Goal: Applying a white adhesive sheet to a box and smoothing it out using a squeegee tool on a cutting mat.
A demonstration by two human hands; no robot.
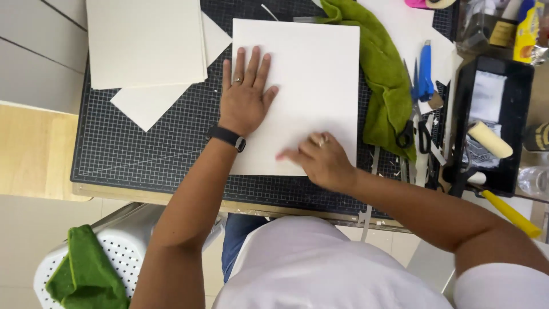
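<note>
A white rectangular board (309,68) lies on a dark gridded cutting mat (148,149). My left hand (245,91) rests flat on the board's left side, fingers spread, a dark band on the wrist. Near the board's lower edge my right hand (321,160) presses on it with fingers together and is blurred. Neither hand holds anything.
More white sheets (146,40) lie at the mat's upper left. A green cloth (383,80), blue cutter (425,71) and black-handled scissors (414,134) lie to the right. A black tray (492,120) holds a yellow-handled paint roller (490,140). A white perforated stool (123,252) bears another green cloth.
</note>
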